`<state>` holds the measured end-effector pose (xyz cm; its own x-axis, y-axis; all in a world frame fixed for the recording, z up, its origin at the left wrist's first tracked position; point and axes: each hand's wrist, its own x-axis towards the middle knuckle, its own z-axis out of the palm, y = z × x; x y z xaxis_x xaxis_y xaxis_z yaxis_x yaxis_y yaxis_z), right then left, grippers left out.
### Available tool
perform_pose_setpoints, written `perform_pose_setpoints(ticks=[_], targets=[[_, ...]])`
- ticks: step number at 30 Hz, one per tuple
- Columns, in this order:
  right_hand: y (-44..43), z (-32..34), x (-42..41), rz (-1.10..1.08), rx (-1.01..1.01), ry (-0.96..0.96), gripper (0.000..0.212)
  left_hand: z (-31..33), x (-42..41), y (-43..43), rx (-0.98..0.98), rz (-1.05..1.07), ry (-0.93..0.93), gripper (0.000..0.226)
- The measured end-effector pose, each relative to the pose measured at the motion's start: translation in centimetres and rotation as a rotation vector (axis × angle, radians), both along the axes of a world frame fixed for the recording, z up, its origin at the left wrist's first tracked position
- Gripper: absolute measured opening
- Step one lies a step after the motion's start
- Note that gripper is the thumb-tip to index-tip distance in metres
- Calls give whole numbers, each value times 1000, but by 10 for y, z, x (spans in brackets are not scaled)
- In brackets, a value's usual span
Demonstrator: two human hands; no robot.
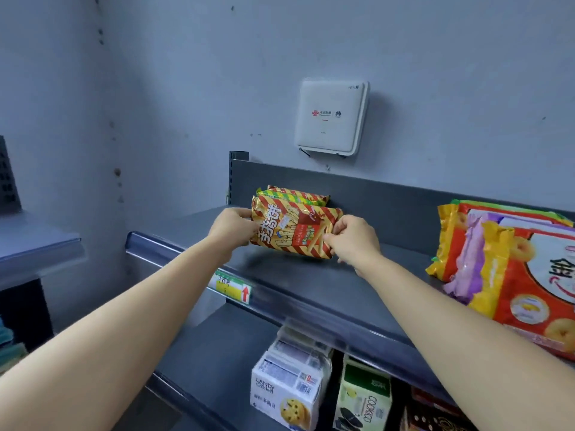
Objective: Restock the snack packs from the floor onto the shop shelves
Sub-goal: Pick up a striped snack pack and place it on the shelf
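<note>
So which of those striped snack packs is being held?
The front pack, gripped at each end by left hand and right hand; packs behind lie untouched.

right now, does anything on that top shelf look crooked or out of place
Nothing spilled. Right on the top shelf, the stack of big biscuit packs is fanned out, a purple pack poking out sideways. The striped pack in the left hand and right hand is tilted.
</note>
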<state>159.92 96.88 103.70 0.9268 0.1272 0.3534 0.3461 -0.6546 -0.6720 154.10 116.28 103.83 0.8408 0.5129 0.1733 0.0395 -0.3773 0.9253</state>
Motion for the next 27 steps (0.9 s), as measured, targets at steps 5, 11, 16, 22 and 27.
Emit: perform_pose_setpoints(ticks=[5, 11, 16, 22, 27], targets=[[27, -2, 16, -70, -11, 41, 21, -3, 35, 30, 2, -106, 61, 14], [48, -4, 23, -100, -24, 56, 22, -9, 58, 51, 19, -174, 64, 14], [53, -2, 18, -118, -73, 59, 18, -14, 67, 54, 109, -208, 89, 22], [40, -3, 5, -123, -83, 8, 13, -4, 65, 42, 268, -93, 47, 51], [4, -1, -17, -172, -122, -76, 15, 22, 42, 4, 462, -85, -142, 65]])
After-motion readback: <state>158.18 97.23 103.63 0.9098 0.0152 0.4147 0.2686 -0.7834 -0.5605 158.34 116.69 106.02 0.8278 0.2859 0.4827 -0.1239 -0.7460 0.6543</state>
